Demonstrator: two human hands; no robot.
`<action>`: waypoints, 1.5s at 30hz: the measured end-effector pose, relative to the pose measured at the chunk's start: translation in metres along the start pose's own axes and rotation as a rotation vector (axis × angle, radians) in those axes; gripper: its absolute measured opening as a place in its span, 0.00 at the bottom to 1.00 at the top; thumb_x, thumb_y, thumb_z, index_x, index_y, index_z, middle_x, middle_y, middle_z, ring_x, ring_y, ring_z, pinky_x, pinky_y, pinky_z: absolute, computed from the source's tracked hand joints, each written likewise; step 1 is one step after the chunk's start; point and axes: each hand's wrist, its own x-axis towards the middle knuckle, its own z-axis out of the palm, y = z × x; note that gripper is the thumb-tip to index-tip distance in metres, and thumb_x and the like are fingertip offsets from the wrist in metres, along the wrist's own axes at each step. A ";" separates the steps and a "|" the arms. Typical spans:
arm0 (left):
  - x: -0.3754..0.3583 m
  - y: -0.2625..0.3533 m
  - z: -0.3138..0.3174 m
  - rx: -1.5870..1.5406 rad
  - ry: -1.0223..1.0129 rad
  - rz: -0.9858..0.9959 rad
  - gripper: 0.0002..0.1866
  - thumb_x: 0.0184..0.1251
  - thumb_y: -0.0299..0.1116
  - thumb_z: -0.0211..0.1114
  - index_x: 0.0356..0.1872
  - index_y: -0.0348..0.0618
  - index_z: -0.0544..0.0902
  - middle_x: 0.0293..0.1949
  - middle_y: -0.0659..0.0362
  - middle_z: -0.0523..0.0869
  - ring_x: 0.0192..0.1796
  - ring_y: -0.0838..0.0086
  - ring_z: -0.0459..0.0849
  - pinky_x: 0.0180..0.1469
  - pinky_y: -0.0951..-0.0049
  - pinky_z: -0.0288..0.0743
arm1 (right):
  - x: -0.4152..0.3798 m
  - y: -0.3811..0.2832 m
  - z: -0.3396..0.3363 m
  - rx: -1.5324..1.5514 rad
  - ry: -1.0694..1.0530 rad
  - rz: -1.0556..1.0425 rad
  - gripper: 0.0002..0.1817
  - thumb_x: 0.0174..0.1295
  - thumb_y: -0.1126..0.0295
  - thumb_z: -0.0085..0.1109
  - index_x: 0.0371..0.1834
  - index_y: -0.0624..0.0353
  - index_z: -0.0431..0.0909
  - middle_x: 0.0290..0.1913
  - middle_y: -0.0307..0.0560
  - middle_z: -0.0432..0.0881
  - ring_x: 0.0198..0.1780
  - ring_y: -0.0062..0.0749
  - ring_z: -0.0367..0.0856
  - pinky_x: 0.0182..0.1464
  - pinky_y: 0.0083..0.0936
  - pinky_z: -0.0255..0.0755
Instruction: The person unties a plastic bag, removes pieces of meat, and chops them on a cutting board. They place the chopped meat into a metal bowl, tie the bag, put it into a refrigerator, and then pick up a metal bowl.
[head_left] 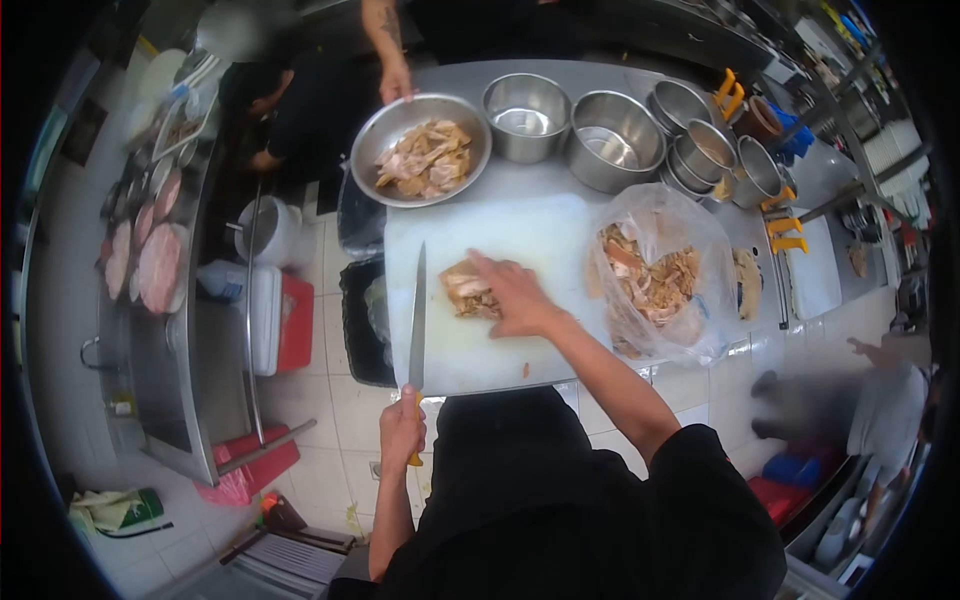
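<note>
My left hand (402, 432) grips the yellow handle of a long knife (418, 315). Its blade points away from me along the left side of the white cutting board (520, 235). My right hand (515, 295) presses down on a piece of cooked meat (462, 288) in the middle of the board. A clear plastic bag (660, 270) with more meat pieces lies just right of the board. Beyond the board stands a metal bowl (420, 150) of shredded meat.
Another person's hand (395, 82) touches the far rim of the meat bowl. Several empty metal bowls (610, 140) stand in a row at the back of the steel table. A black bin (362, 320) sits left of the table. Plates of sliced meat (150, 260) line a counter at far left.
</note>
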 end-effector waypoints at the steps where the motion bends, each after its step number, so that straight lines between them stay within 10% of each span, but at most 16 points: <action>1: -0.002 -0.002 -0.001 0.017 0.014 0.009 0.35 0.74 0.61 0.46 0.20 0.36 0.74 0.10 0.61 0.68 0.09 0.79 0.66 0.12 0.76 0.59 | -0.008 -0.003 -0.012 0.001 -0.017 -0.008 0.47 0.43 0.71 0.71 0.73 0.43 0.62 0.65 0.53 0.70 0.63 0.57 0.68 0.61 0.45 0.65; 8: 0.009 -0.012 0.008 0.173 0.071 0.084 0.34 0.75 0.58 0.47 0.25 0.31 0.77 0.15 0.53 0.74 0.17 0.69 0.76 0.22 0.66 0.69 | 0.005 0.029 0.022 0.145 0.304 0.111 0.26 0.55 0.69 0.64 0.60 0.55 0.75 0.59 0.54 0.76 0.61 0.53 0.70 0.62 0.41 0.66; 13: 0.011 0.008 0.026 0.310 0.082 0.265 0.31 0.77 0.53 0.45 0.31 0.30 0.78 0.27 0.35 0.81 0.34 0.38 0.79 0.40 0.50 0.72 | 0.003 0.023 0.024 0.298 0.052 0.237 0.17 0.56 0.70 0.61 0.50 0.57 0.81 0.55 0.54 0.78 0.56 0.54 0.72 0.57 0.44 0.68; 15: 0.014 0.012 0.035 0.360 0.087 0.349 0.31 0.77 0.53 0.44 0.31 0.31 0.78 0.29 0.32 0.81 0.37 0.33 0.79 0.41 0.45 0.71 | -0.010 0.016 0.039 0.177 0.649 0.173 0.17 0.52 0.72 0.61 0.48 0.57 0.81 0.55 0.54 0.77 0.54 0.54 0.72 0.55 0.43 0.68; 31: 0.018 0.054 0.052 0.220 0.157 0.595 0.30 0.78 0.51 0.43 0.31 0.32 0.79 0.26 0.33 0.81 0.36 0.35 0.80 0.41 0.42 0.71 | -0.020 0.011 0.020 0.128 0.705 0.194 0.07 0.57 0.77 0.55 0.37 0.59 0.80 0.45 0.49 0.81 0.49 0.48 0.74 0.53 0.40 0.67; 33: 0.044 0.041 0.054 0.689 0.127 0.390 0.32 0.77 0.52 0.42 0.32 0.29 0.81 0.30 0.31 0.82 0.38 0.33 0.80 0.45 0.42 0.73 | -0.015 0.007 0.014 0.082 0.768 0.132 0.06 0.60 0.75 0.55 0.38 0.60 0.79 0.44 0.48 0.80 0.50 0.47 0.73 0.54 0.40 0.66; 45: 0.018 0.012 0.049 0.669 0.084 0.289 0.33 0.78 0.52 0.41 0.32 0.30 0.82 0.32 0.29 0.81 0.41 0.31 0.80 0.48 0.42 0.72 | 0.107 -0.066 -0.010 0.190 0.380 -0.448 0.16 0.69 0.61 0.49 0.54 0.57 0.76 0.62 0.53 0.72 0.69 0.55 0.61 0.69 0.45 0.57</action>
